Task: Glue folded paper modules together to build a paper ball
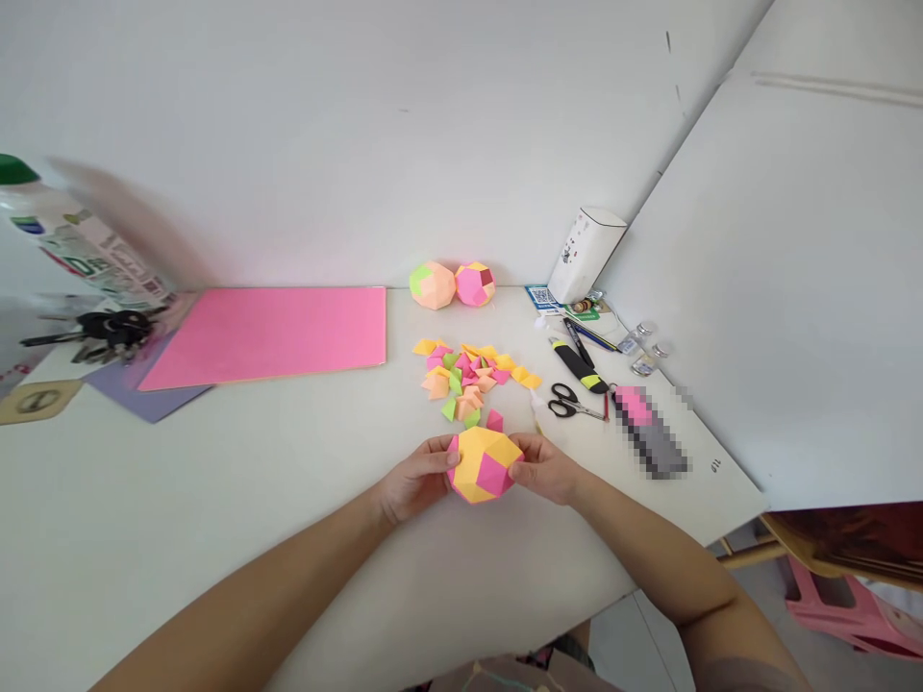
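The person's left hand (420,478) is gripping the left side of a yellow-and-pink ball (480,464), thumb in front and fingers curling behind, parted only by the ball; the right hand (546,468) is pinching the right side likewise. The ball is sitting between the front edge of the worktop (324,432) and a heap of folded pieces (472,370) (whether it is touching the surface, one cannot tell). Two more balls (433,286) are resting at the back edge, a pink sheet (288,332) lying to their left. Toward the right edge, scissors (566,401) are lying near a cutter (577,363).
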`<state>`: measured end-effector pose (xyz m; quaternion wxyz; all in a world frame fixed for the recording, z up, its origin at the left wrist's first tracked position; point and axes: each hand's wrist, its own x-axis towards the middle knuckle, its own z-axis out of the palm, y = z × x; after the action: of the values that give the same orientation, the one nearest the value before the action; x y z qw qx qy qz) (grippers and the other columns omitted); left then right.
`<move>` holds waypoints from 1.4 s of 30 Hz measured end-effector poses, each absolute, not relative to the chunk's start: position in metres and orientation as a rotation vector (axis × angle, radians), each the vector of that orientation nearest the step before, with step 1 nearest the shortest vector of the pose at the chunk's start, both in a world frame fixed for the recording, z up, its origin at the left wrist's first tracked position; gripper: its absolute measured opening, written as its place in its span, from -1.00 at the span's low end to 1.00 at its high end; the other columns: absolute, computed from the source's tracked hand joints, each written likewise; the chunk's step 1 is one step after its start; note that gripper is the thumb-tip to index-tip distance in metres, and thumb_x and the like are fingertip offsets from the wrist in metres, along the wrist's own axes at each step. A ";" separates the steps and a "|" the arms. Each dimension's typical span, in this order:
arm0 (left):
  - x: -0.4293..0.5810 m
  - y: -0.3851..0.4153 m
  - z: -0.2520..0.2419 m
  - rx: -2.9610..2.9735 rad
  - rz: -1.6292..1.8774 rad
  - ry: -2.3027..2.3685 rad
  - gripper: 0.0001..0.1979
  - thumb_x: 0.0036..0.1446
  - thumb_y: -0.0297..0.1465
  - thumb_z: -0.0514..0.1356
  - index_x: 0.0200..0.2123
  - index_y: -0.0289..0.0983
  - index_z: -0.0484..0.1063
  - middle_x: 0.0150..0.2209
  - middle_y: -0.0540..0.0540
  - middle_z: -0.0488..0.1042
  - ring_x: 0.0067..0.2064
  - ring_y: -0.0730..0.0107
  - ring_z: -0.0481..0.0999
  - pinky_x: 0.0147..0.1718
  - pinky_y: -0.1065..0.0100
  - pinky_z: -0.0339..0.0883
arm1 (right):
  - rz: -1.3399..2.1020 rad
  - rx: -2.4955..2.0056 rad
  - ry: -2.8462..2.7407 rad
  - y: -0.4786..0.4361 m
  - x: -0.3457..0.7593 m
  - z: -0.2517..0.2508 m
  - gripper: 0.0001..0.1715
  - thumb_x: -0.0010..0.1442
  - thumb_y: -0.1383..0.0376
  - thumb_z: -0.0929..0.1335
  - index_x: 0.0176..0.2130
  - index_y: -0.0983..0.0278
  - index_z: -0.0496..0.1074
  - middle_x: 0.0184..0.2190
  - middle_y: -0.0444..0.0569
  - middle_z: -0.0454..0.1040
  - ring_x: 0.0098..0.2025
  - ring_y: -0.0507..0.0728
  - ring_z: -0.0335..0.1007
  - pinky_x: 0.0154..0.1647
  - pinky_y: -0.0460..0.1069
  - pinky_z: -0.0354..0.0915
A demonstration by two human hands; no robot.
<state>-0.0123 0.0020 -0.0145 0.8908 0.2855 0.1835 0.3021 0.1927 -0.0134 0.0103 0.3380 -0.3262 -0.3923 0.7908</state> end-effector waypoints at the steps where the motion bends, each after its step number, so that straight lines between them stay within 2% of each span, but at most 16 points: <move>1: -0.013 0.002 -0.015 0.597 0.622 0.390 -0.72 -0.08 -0.32 0.29 -0.28 -0.35 0.49 -0.40 -0.12 0.50 -0.38 0.35 0.43 -0.36 0.35 0.25 | 2.055 -0.868 -1.050 -0.014 0.193 0.010 -0.66 -0.19 0.21 0.54 -0.44 0.31 0.42 -0.43 -0.15 0.48 -0.38 0.00 0.38 -0.31 -0.06 0.27; 4: -0.014 0.002 -0.014 0.610 0.613 0.418 -0.70 -0.10 -0.31 0.30 -0.27 -0.35 0.49 -0.41 -0.12 0.50 -0.39 0.36 0.43 -0.39 0.37 0.24 | 2.058 -0.896 -1.161 -0.014 0.194 0.011 -0.66 -0.20 0.21 0.54 -0.49 0.33 0.40 -0.49 -0.16 0.45 -0.43 -0.02 0.35 -0.37 -0.08 0.26; 8: -0.014 0.000 -0.011 0.635 0.598 0.448 -0.78 -0.12 -0.31 0.32 -0.40 -0.34 0.49 -0.49 -0.06 0.46 -0.45 0.41 0.40 -0.41 0.38 0.23 | 2.189 -0.852 -1.342 -0.014 0.197 0.021 -0.63 -0.12 0.22 0.51 -0.30 0.34 0.44 -0.36 -0.10 0.47 -0.32 0.01 0.36 -0.29 -0.08 0.25; 11: -0.014 -0.001 -0.009 0.718 0.530 0.477 -0.77 -0.14 -0.32 0.33 -0.40 -0.35 0.49 -0.49 -0.06 0.47 -0.45 0.41 0.40 -0.41 0.37 0.23 | 2.241 -0.857 -1.378 -0.012 0.199 0.026 -0.53 -0.06 0.11 0.47 -0.20 0.32 0.41 -0.29 -0.07 0.45 -0.25 0.03 0.35 -0.23 -0.07 0.25; 15: -0.014 -0.002 -0.008 0.844 0.442 0.522 -0.79 -0.18 -0.36 0.36 -0.50 -0.36 0.45 -0.54 -0.01 0.42 -0.49 0.47 0.36 -0.45 0.41 0.19 | 2.167 -1.082 -1.232 -0.012 0.196 0.023 -0.54 0.00 0.01 0.41 -0.28 0.33 0.38 -0.39 -0.12 0.40 -0.39 -0.02 0.30 -0.37 -0.12 0.19; 20: -0.012 -0.003 -0.007 0.922 0.413 0.533 -0.77 -0.16 -0.33 0.36 -0.48 -0.35 0.44 -0.52 -0.01 0.39 -0.46 0.47 0.35 -0.43 0.41 0.19 | 2.137 -1.185 -1.226 -0.014 0.193 0.021 -0.67 -0.02 0.12 0.45 -0.43 0.32 0.36 -0.54 -0.21 0.30 -0.51 -0.08 0.17 -0.51 -0.15 0.06; 25: -0.011 -0.003 -0.003 0.891 0.457 0.522 -0.78 -0.08 -0.29 0.31 -0.50 -0.34 0.43 -0.55 0.01 0.34 -0.49 0.51 0.29 -0.46 0.43 0.15 | 2.127 -1.197 -1.261 -0.014 0.193 0.024 -0.67 -0.05 0.13 0.45 -0.50 0.31 0.33 -0.57 -0.22 0.27 -0.53 -0.07 0.14 -0.52 -0.13 0.05; 33: -0.011 -0.003 -0.002 0.868 0.492 0.460 -0.85 -0.09 -0.36 0.33 -0.47 -0.32 0.47 -0.49 -0.01 0.39 -0.42 0.47 0.35 -0.38 0.40 0.20 | 1.941 -1.280 -1.540 -0.015 0.196 0.029 -0.69 0.04 0.10 0.39 -0.46 0.31 0.35 -0.54 -0.18 0.30 -0.50 -0.04 0.15 -0.49 -0.10 0.06; 37: -0.010 -0.002 -0.001 0.861 0.484 0.493 -0.85 -0.04 -0.34 0.29 -0.43 -0.33 0.51 -0.45 -0.07 0.45 -0.39 0.43 0.40 -0.33 0.37 0.24 | 1.561 -1.277 -1.652 -0.018 0.197 0.039 -0.71 0.15 0.10 0.30 -0.42 0.28 0.36 -0.48 -0.09 0.39 -0.43 0.05 0.28 -0.41 -0.03 0.20; 39: -0.009 -0.001 -0.002 0.827 0.488 0.522 -0.83 -0.03 -0.33 0.29 -0.44 -0.34 0.53 -0.46 -0.08 0.47 -0.39 0.41 0.41 -0.33 0.36 0.25 | 1.103 -1.319 -1.727 -0.015 0.201 0.042 -0.75 0.19 0.15 0.26 -0.42 0.25 0.35 -0.45 -0.04 0.41 -0.38 0.10 0.31 -0.30 0.03 0.24; 42: -0.009 0.000 -0.001 0.751 0.514 0.545 -0.83 -0.04 -0.33 0.29 -0.48 -0.35 0.53 -0.49 -0.07 0.46 -0.42 0.42 0.40 -0.36 0.36 0.24 | 0.278 -1.460 -1.893 -0.006 0.211 0.040 -0.82 0.17 0.21 0.26 -0.36 0.25 0.37 -0.34 0.06 0.41 -0.21 0.20 0.28 -0.11 0.12 0.20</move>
<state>-0.0085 0.0001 -0.0015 0.8625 0.3583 0.2600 0.2451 0.2109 -0.0064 0.0404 0.3591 -0.5661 -0.7342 0.1078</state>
